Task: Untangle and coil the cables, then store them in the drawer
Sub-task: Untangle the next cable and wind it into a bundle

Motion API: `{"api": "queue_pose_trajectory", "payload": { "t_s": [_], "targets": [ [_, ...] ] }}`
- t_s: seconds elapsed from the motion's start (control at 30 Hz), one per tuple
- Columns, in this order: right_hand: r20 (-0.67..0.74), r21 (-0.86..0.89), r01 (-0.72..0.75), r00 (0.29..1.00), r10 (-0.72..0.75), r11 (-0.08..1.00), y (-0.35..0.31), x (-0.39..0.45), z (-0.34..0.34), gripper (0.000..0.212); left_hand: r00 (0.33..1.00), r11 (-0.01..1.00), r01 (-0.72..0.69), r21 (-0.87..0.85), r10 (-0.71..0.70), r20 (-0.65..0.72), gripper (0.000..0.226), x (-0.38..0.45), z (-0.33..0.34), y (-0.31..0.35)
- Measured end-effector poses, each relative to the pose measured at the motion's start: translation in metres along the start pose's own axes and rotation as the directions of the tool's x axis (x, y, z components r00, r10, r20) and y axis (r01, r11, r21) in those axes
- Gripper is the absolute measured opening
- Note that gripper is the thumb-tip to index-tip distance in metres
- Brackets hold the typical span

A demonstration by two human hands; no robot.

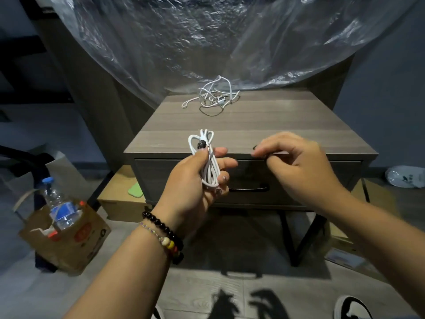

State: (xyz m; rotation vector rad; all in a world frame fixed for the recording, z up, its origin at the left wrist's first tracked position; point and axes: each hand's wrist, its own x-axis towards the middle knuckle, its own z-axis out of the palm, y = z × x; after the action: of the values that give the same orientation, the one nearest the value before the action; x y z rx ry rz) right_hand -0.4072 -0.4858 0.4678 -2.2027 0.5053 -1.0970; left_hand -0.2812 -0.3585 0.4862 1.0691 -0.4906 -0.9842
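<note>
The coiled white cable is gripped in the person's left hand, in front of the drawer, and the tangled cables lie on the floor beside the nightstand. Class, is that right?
Not quite. The head view shows the tangled cables lying on top of the nightstand, near its back edge, not on the floor. The rest holds: the left hand grips the coiled white cable in front of the drawer.

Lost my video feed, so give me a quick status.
Left hand grips coiled white cable. Right hand fingers curled at drawer top edge, drawer shut. Tangled cables wait on tabletop.
</note>
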Motion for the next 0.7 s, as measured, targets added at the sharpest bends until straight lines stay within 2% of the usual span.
{"api": "queue_pose_trajectory", "payload": {
  "t_s": [0.07, 0.2, 0.27, 0.37, 0.47, 0.53, 0.63, 0.7],
  "targets": [
    [-0.035, -0.026, -0.032, 0.999, 0.031, 0.999, 0.003, 0.034, 0.014, 0.034, 1.000, 1.000, 0.001, -0.005, -0.001, -0.014, 0.041, 0.001, -0.005, 0.007],
    [-0.139, 0.015, -0.284, 0.949, 0.284, 0.959, 0.036, 0.110, 0.053, 0.032, 0.999, 0.998, -0.011, 0.067, 0.014, -0.047, 0.034, 0.006, -0.018, 0.017],
    [-0.180, -0.045, -0.325, 0.933, 0.313, 0.944, 0.055, 0.141, 0.070, 0.028, 0.997, 0.991, -0.024, 0.128, 0.033, -0.072, 0.032, 0.009, -0.023, 0.021],
    [-0.210, -0.234, -0.250, 0.957, 0.202, 0.939, 0.079, 0.173, 0.087, 0.025, 0.996, 0.987, -0.027, 0.161, 0.039, -0.076, 0.034, 0.015, -0.029, 0.026],
    [-0.175, -0.374, -0.095, 0.984, 0.031, 0.923, 0.099, 0.196, 0.099, 0.022, 0.997, 0.993, -0.047, 0.110, 0.052, -0.050, 0.030, 0.021, -0.033, 0.032],
    [-0.129, -0.430, -0.026, 0.991, -0.033, 0.903, 0.110, 0.212, 0.106, 0.022, 0.996, 0.991, -0.074, 0.112, 0.078, -0.034, 0.030, 0.025, -0.036, 0.034],
    [-0.032, -0.590, 0.024, 0.998, -0.053, 0.807, 0.125, 0.236, 0.115, 0.025, 0.998, 0.995, -0.063, 0.077, 0.064, -0.018, 0.033, 0.032, -0.046, 0.031],
    [0.068, -0.627, 0.015, 0.997, 0.036, 0.779, 0.130, 0.246, 0.120, 0.032, 0.999, 0.999, -0.032, 0.044, 0.033, -0.030, 0.034, 0.038, -0.054, 0.030]
  ]
}}
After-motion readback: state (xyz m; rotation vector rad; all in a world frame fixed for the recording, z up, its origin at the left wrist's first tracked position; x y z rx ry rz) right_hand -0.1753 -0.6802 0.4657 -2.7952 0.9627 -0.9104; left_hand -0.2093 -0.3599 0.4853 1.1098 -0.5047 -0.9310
